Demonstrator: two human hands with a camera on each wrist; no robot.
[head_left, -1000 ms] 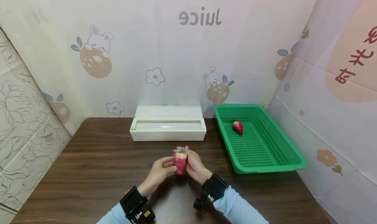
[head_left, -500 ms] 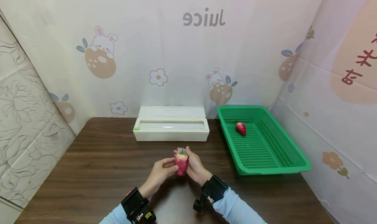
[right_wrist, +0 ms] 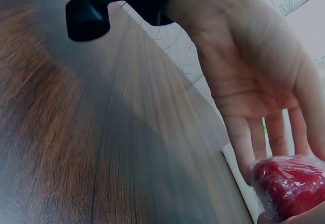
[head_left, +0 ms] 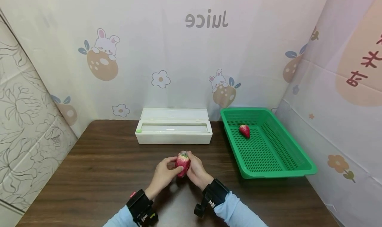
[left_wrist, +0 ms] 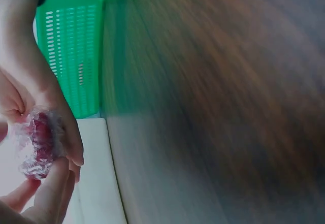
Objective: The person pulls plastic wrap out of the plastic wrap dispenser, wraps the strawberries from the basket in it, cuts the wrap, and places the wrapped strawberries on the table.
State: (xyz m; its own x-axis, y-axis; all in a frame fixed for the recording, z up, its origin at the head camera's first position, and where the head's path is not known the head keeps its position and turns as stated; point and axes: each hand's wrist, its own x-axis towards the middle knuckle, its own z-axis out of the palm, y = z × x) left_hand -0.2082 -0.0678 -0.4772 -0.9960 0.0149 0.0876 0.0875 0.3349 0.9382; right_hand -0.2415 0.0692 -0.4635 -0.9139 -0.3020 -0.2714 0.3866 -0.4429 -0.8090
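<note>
A red strawberry point(head_left: 182, 164) wrapped in clear cling film is held between both hands above the front middle of the table. From its left side, my left hand point(head_left: 163, 174) pinches it with thumb and fingers. My right hand point(head_left: 198, 172) holds it from the right, thumb along its side and fingers behind, partly hidden by the fruit. Crinkled film shows around the strawberry point(left_wrist: 41, 140) in the left wrist view. In the right wrist view the film lies tight and glossy over the strawberry point(right_wrist: 292, 183), low in the right hand's fingers.
Behind the hands stands a white box point(head_left: 173, 138) with its lid raised, resembling a cling film dispenser. At the right, a green plastic basket point(head_left: 238, 160) holds another strawberry point(head_left: 244, 131). The brown wooden table point(head_left: 98, 174) meets printed cloth at the back and sides.
The left hand's fingers have moved up over the strawberry, which now leans more, its tip toward the lower left. The right hand stays nearly in place.
</note>
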